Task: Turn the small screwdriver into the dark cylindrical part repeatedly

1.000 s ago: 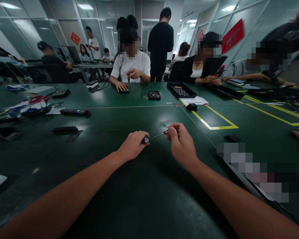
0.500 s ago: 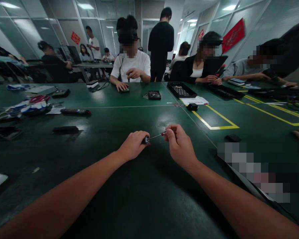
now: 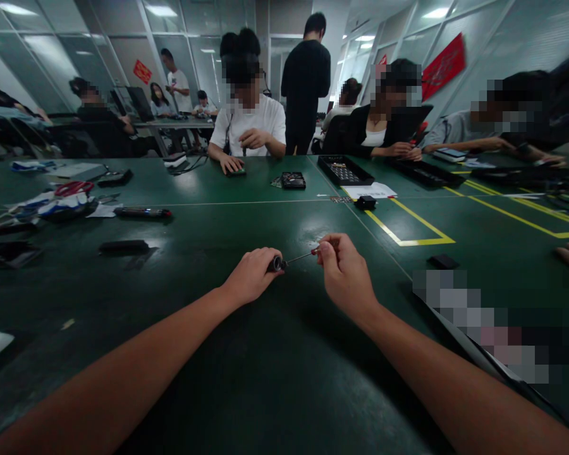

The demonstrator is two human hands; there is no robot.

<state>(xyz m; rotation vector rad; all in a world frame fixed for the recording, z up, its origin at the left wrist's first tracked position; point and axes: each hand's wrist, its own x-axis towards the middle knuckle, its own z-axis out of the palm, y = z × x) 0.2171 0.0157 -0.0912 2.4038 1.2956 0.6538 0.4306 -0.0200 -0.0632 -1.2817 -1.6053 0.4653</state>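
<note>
My left hand is closed round a black cylindrical object, whose round, hollow-looking end faces right. Most of its body is hidden inside my fingers. Between thumb and fingers, my right hand grips a thin screwdriver with a reddish handle. Its metal shaft points left, and the tip meets a small dark piece at the cylinder's end. Whether that piece is still attached to the cylinder, I cannot tell. Both hands are held above the green table.
A black block and a dark pen-shaped tool lie to the left, by a heap of cables and bags. Ahead are an opened device, a black parts tray and a small black box. Co-workers sit opposite.
The small dark piece now stands out from the cylinder's end at the screwdriver tip; before, that end looked filled. The screwdriver has shifted slightly right with my right hand.
</note>
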